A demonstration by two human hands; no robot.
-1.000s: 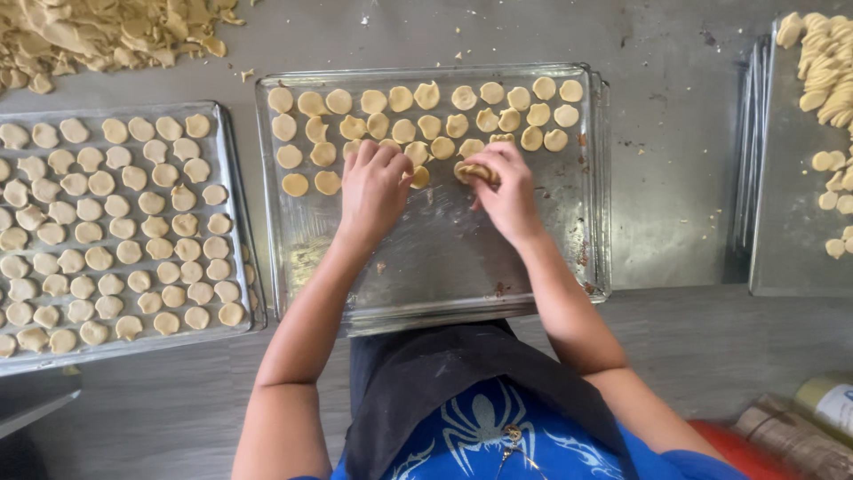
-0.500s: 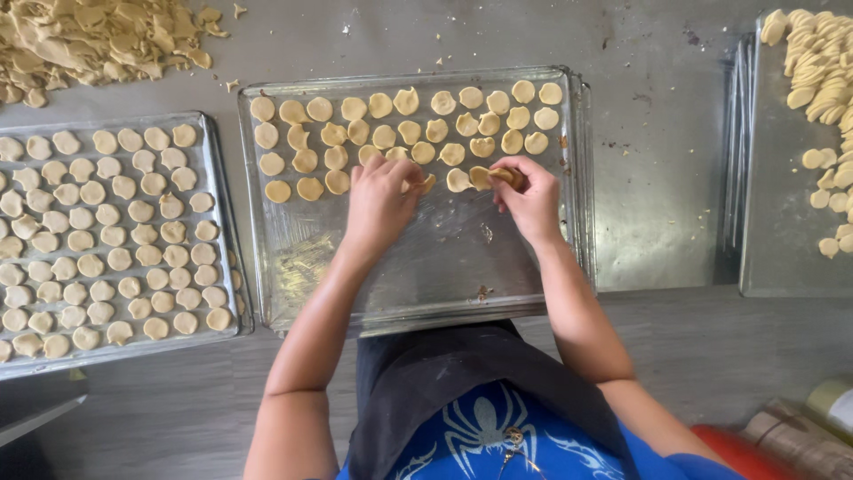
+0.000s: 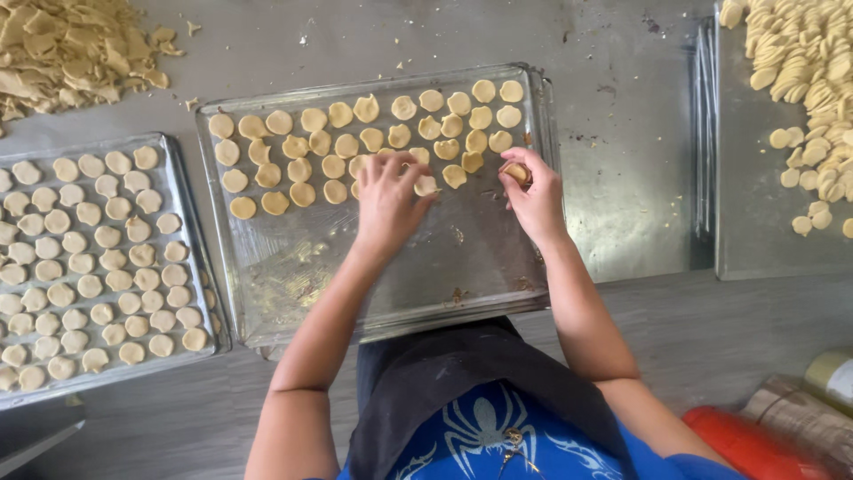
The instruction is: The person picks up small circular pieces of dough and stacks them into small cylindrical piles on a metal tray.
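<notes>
A: The left hand [image 3: 386, 200] is down on the middle baking tray [image 3: 382, 293], fingertips pressing a round dough disc [image 3: 426, 185] into the third row. That grip is loose, fingers spread, just nudging the disc into line.

B: And the right hand [image 3: 533, 196]?

A: At three o'clock from the left, just beside it. Its grip is pinched on another small dough piece [image 3: 517, 172], held a little off the sheet, it seems, near the row's end.

B: Why so tidy?

A: The laid discs [image 3: 355, 142] fill the tray's twelve o'clock half in close rows, barely apart, probably so none stick together. The six o'clock half is bare, greasy metal.

B: Around it?

A: A full tray [image 3: 182, 191] at nine o'clock, a heap of loose discs [image 3: 800, 71] at two o'clock, dough scraps [image 3: 62, 49] at ten o'clock on the grey tabletop [image 3: 622, 116].
</notes>
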